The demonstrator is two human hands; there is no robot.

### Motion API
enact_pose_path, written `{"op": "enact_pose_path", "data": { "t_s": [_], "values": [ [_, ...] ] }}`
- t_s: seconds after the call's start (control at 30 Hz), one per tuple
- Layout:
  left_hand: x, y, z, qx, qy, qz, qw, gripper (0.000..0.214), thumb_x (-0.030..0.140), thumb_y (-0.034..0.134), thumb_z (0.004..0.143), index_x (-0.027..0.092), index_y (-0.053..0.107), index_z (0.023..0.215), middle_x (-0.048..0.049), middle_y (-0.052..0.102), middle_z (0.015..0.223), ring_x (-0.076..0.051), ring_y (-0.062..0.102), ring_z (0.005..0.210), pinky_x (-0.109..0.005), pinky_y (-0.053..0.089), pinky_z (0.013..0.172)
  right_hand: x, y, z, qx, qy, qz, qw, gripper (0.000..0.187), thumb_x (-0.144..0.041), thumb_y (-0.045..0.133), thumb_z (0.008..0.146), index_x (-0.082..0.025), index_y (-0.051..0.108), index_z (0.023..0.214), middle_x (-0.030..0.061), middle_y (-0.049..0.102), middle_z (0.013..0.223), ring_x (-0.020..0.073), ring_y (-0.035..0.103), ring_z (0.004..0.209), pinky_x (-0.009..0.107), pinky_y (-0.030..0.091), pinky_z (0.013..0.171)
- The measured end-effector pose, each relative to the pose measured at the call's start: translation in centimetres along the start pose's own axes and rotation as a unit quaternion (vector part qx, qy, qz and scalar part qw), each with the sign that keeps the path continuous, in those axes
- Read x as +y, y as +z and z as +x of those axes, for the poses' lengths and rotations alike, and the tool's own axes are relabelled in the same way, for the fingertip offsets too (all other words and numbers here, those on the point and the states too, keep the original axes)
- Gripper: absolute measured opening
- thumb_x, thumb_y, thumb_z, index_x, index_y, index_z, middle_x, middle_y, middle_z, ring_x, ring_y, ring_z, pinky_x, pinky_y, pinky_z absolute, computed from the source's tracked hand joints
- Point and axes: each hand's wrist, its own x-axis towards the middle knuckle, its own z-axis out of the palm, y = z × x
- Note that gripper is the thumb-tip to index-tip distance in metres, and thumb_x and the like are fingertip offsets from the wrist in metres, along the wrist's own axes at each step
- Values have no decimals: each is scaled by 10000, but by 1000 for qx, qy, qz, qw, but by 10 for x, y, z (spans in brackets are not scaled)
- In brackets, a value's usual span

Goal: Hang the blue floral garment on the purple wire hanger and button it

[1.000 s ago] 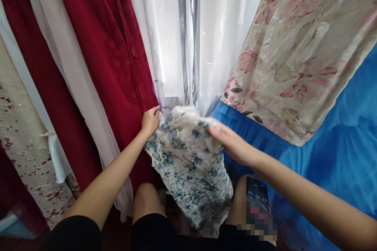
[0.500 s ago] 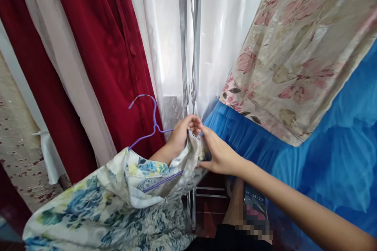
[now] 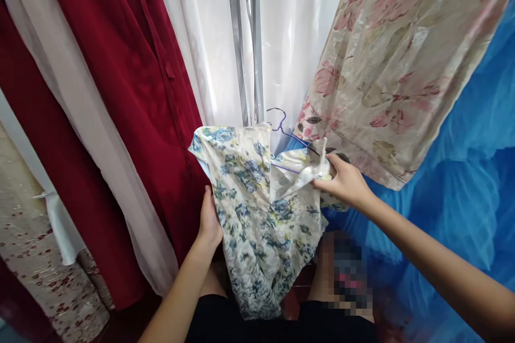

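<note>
A white floral dress point(image 3: 245, 177) with blue and yellow flowers hangs upright in front of me, over my lap. A thin purple wire hanger point(image 3: 284, 129) sits in it, its hook sticking up above the neckline and one arm showing at the right shoulder. My right hand point(image 3: 346, 179) is closed on the dress's right shoulder edge, thumb and fingers pinching the cloth. On the opposite side, my left hand point(image 3: 211, 220) grips the dress's side edge, its fingers partly hidden behind the fabric.
Dark red garments point(image 3: 124, 91) and a pale sheer one point(image 3: 84, 86) hang at left. White curtain-like fabric point(image 3: 298, 27) and grey metal poles point(image 3: 238, 37) stand behind. A beige floral cloth point(image 3: 386, 75) and blue tulle point(image 3: 446, 214) hang at right.
The dress has swung from lying tilted at lower left to hanging upright in the middle. The hanger moved right with it. My hands have parted, left to its side, right to its shoulder.
</note>
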Motion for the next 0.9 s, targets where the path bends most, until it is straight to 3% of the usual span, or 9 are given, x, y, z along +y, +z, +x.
{"op": "enact_pose_path", "data": {
  "t_s": [0.07, 0.13, 0.27, 0.43, 0.57, 0.67, 0.7, 0.8, 0.9],
  "values": [
    [-18, -7, -13, 97, -3, -61, 993, 630, 729, 357, 919, 232, 630, 1194, -82, 691, 1265, -277, 570, 1305, -408, 497, 1056, -18, -7, 12, 4, -13, -15, 1000, 597, -510, 755, 689, -197, 614, 1177, 94, 713, 908, 315, 657, 818, 324, 418, 657],
    [-37, -9, -27, 173, -19, -70, 982, 496, 602, 558, 901, 239, 623, 1233, -56, 635, 1375, -248, 470, 1409, -353, 409, 1146, -33, -11, 16, 4, -56, -25, 998, 629, -501, 767, 670, -181, 623, 1192, 90, 715, 889, 302, 655, 792, 318, 415, 650],
    [-71, -8, -54, 151, -43, -23, 987, 483, 385, 745, 830, 215, 630, 1267, -67, 655, 1354, -267, 487, 1395, -362, 358, 1178, -34, -12, 10, -16, -148, -19, 989, 668, -418, 771, 639, -153, 614, 1232, 87, 724, 931, 296, 674, 794, 329, 458, 670],
    [-98, -7, -80, 173, -71, 12, 982, 422, 392, 747, 841, 183, 700, 1204, -102, 712, 1253, -304, 589, 1288, -409, 420, 1130, -16, -11, 3, 15, -197, -27, 980, 806, -427, 782, 657, -172, 528, 1378, 173, 621, 1319, 391, 612, 1157, 470, 501, 908],
    [-111, -1, -104, 185, -62, 20, 981, 440, 435, 730, 856, 167, 709, 1204, -122, 701, 1274, -316, 598, 1277, -422, 453, 1097, -28, 12, -38, 161, -135, 73, 975, 654, -451, 734, 776, -226, 546, 1360, 156, 504, 1437, 383, 443, 1351, 536, 386, 1069],
    [-117, 4, -120, 205, -88, 46, 974, 483, 489, 713, 857, 132, 712, 1183, -158, 695, 1274, -340, 590, 1281, -449, 460, 1085, -48, 60, -100, 250, 34, 256, 933, 273, -410, 607, 925, -217, 635, 1116, 101, 640, 1113, 288, 594, 1095, 430, 458, 937],
    [-118, 5, -123, 201, -99, 56, 973, 488, 503, 714, 851, 121, 721, 1154, -169, 704, 1251, -350, 597, 1269, -461, 463, 1077, -55, 80, -119, 194, 92, 323, 922, 226, -419, 564, 958, -212, 643, 1002, 72, 650, 955, 249, 618, 922, 375, 479, 817],
    [-118, 7, -127, 181, -101, 74, 975, 499, 530, 718, 834, 124, 732, 1124, -170, 717, 1222, -361, 610, 1248, -465, 474, 1059, -70, 131, -151, -65, 168, 449, 875, 452, -488, 415, 1021, -194, 632, 755, 39, 623, 664, 184, 521, 605, 314, 410, 611],
    [-118, 7, -125, 190, -85, 70, 976, 505, 552, 694, 846, 133, 731, 1127, -161, 722, 1213, -349, 620, 1235, -442, 497, 1029, -80, 155, -141, -148, 164, 500, 838, 506, -520, 431, 1005, -196, 587, 648, 20, 582, 550, 160, 473, 537, 296, 366, 575]
  ]
}}
